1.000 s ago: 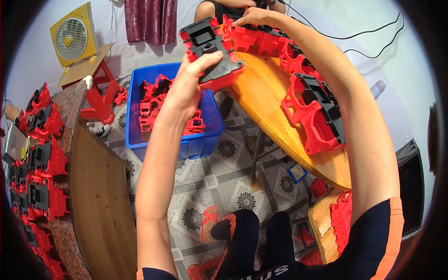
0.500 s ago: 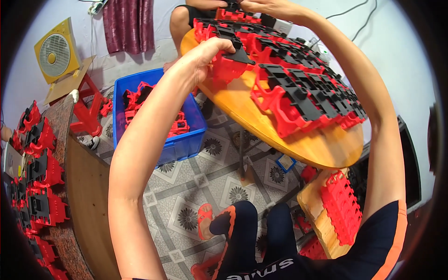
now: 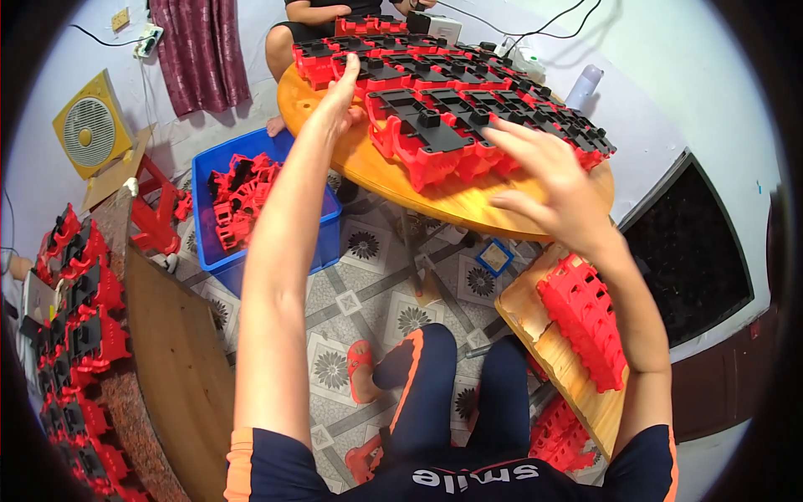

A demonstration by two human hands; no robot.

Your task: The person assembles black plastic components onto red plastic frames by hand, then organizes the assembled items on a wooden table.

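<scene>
While red-and-black plastic parts (image 3: pixel 452 109) cover the round wooden tabletop (image 3: pixel 468 205), left hand (image 3: pixel 339 96) rests flat on them, grip apart, right hand (image 3: pixel 548 180) hovers just above, fingers spread.

Round wooden table (image 3: pixel 468 205), rows of red-and-black plastic parts (image 3: pixel 452 109) on top

Left hand (image 3: pixel 341 94) reaches far out, fingers flat; right hand (image 3: pixel 548 180) hovers nearer, fingers spread, both over the round table (image 3: pixel 435 197).
</scene>
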